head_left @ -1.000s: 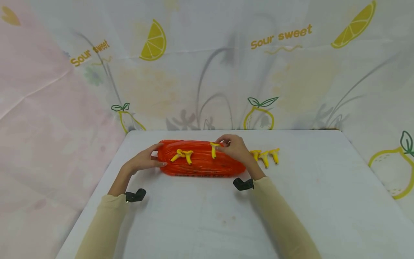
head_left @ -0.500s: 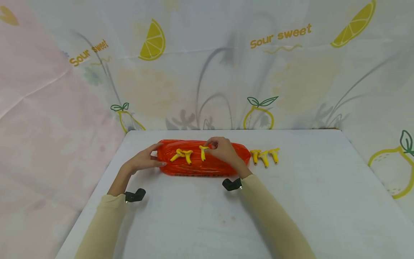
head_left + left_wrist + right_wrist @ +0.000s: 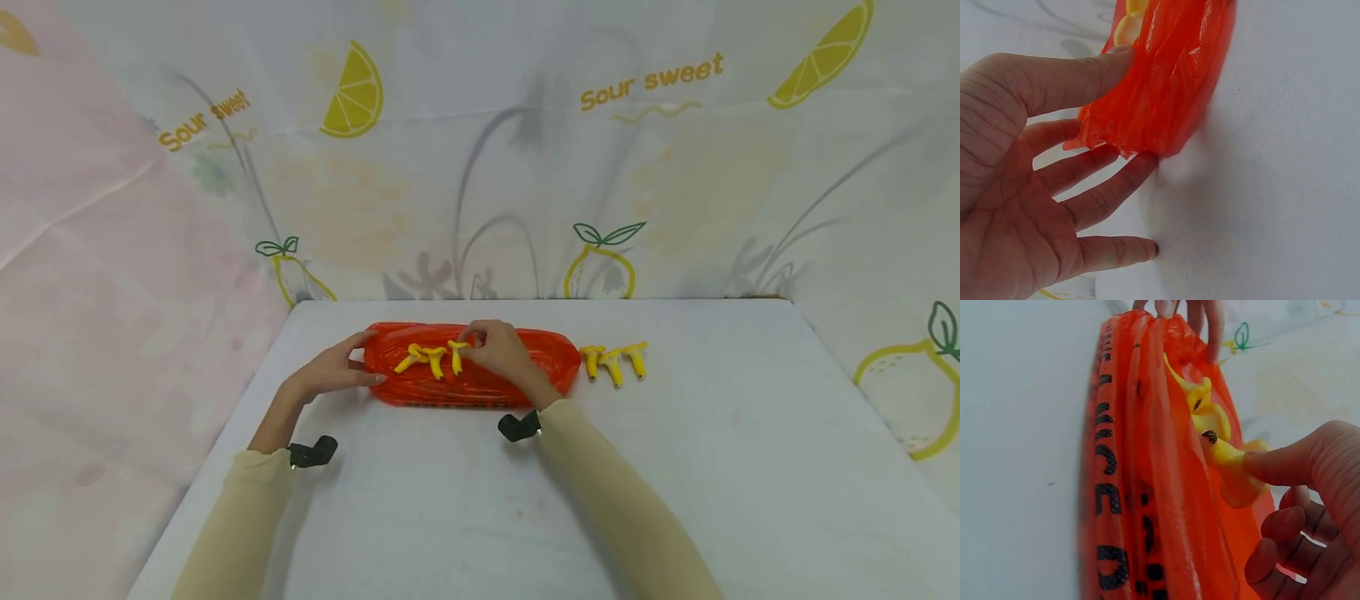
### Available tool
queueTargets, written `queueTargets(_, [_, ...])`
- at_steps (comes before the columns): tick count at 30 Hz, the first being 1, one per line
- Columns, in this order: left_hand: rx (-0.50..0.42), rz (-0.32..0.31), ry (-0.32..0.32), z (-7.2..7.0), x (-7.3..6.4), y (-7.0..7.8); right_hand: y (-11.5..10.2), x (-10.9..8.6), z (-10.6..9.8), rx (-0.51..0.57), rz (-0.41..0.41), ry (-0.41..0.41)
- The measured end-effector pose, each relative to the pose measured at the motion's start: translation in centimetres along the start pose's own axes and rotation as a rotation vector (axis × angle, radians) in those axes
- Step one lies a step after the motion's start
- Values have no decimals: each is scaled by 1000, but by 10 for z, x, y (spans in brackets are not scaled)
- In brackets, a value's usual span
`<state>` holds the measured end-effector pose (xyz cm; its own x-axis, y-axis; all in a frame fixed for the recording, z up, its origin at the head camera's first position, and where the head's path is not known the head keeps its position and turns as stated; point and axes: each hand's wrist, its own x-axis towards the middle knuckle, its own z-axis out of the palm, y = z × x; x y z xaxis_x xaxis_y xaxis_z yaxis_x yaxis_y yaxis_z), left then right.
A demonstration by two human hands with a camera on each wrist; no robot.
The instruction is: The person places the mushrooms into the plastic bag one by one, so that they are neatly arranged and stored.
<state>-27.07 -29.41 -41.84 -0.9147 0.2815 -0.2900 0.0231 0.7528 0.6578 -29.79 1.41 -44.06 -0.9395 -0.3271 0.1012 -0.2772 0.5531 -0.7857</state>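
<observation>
A red plastic bag [image 3: 495, 387], folded long with black print, lies across the table. On top of it sit two yellow chanterelle mushrooms, a left one [image 3: 409, 358] and a right one [image 3: 433, 362]. My right hand [image 3: 498, 350] pinches a third chanterelle [image 3: 1225, 456] between thumb and fingers, cap up and dark-tipped stem down, close beside the other two. At the bag's left end my left hand [image 3: 330, 371] touches it, fingers fairly straight and spread. In the left wrist view its thumb [image 3: 1107, 72] lies against the red plastic and the little finger stands apart.
Three more chanterelles [image 3: 613, 365] lie in a group on the white table [image 3: 712, 450], just right of the bag. Behind the table hangs a cloth [image 3: 480, 167] printed with lemons. A black wrist mount [image 3: 519, 427] sticks out from each sleeve.
My right hand has carried the chanterelle leftward over the bag, up beside the two lying there. My left hand has stayed at the bag's left end.
</observation>
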Motion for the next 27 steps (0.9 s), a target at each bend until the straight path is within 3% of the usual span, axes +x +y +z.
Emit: queueTargets(27, [-9, 7, 0, 0, 1, 1, 1, -1, 11, -80, -19, -36])
